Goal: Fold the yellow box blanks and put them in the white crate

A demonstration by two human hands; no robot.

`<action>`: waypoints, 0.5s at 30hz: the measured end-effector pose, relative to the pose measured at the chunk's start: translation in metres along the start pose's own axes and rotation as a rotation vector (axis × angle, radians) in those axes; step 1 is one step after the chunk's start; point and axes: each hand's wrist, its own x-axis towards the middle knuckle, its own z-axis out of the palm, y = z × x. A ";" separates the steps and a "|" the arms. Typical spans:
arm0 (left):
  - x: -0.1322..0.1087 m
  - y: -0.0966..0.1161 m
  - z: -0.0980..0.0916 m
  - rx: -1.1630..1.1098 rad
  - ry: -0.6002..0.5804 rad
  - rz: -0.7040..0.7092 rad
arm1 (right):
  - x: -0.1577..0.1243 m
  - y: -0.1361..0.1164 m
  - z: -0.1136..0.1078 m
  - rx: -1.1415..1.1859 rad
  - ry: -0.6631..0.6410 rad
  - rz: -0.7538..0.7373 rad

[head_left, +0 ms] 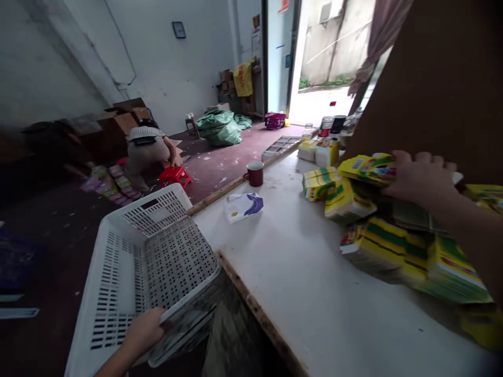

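Observation:
My left hand is closed around the near rim of a white perforated plastic basket, whose inside shows bare. The basket stands beside the left edge of a white table. My right hand lies over a heap of yellow-and-green printed packs on the table's right side, its fingers apart and touching the upper packs. Its palm side is hidden. Bundled packs lean against one another just left of that hand.
A dark red mug and a white-and-purple packet stand near the table's wooden edge. Jars line the far end. A brown board rises at right. Across the floor a person bends near a red stool.

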 end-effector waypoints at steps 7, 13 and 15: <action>-0.013 0.018 0.005 -0.034 -0.030 0.017 | -0.007 0.001 -0.002 0.204 0.160 0.171; -0.025 0.027 0.003 -0.055 -0.038 0.059 | -0.025 -0.006 -0.032 0.332 0.307 0.044; -0.028 0.030 0.003 -0.069 -0.043 0.078 | -0.031 -0.012 -0.049 0.344 0.329 0.015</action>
